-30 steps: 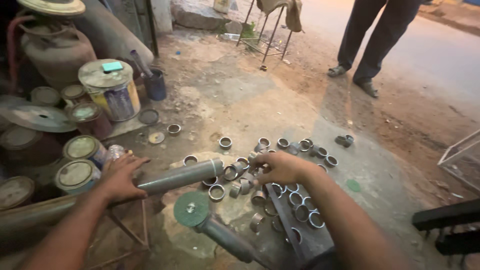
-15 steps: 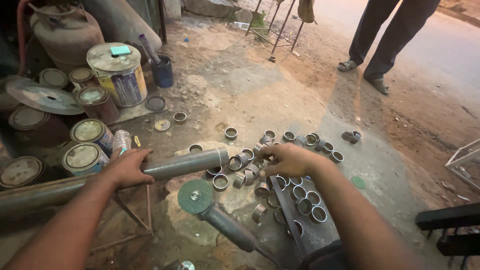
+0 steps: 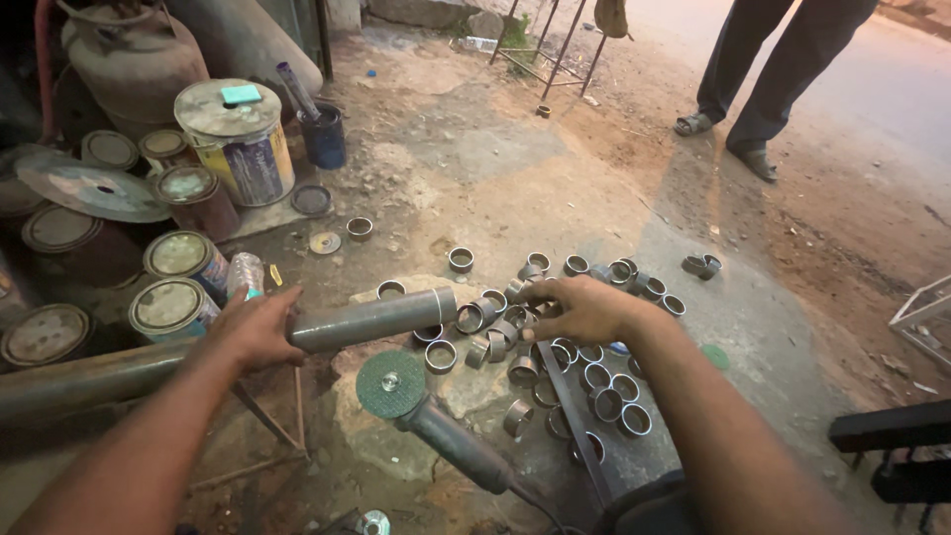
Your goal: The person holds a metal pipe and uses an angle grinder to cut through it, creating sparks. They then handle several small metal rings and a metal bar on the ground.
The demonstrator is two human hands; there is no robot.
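Right hand (image 3: 584,309) now lower among rings (image 3: 594,376), grasping one; left hand (image 3: 253,332) gripping pipe (image 3: 371,319).

The left hand (image 3: 256,327) curls closed around the pipe (image 3: 371,319), while the right hand (image 3: 584,309), palm down with fingers bent, reaches beyond the pipe's end.

Upper left of the frame, a dented gas cylinder (image 3: 134,59) stands behind a large paint tin (image 3: 238,144) with a small teal block on its lid. Just right of it sits a dark blue pot (image 3: 323,135) with a stick leaning out. Down the left edge, rusty lidded tins (image 3: 170,307) crowd together beside a flat metal disc (image 3: 91,186). Low centre, an angle grinder (image 3: 436,426) with a green wheel lies on the dirt floor. Top right, a person's trousered legs (image 3: 768,69) in sandals stand near the roadside.
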